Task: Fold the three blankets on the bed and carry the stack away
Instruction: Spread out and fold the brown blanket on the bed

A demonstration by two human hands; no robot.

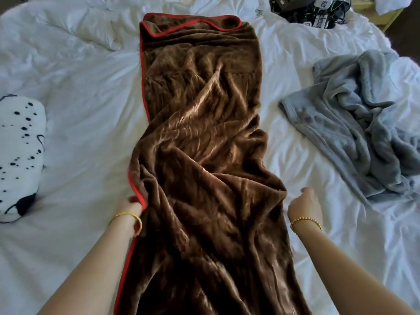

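Observation:
A brown plush blanket [202, 137] with a red hem lies in a long wrinkled strip down the middle of the white bed [91, 98], its near end running off the frame's bottom. My left hand [131, 206] grips the red-hemmed left edge of the strip. My right hand [303, 204] hovers at the strip's right edge, fingers loosely curled, nothing visibly held. A grey fleece blanket [361, 123] lies crumpled on the bed to the right. A white blanket with black spots [19, 151] lies bunched at the left edge.
A heap of black cables and small devices [311, 10] sits at the far right of the bed. Beyond it a yellowish wooden piece of furniture [386, 17] shows at the corner. Rumpled white duvet covers the far left.

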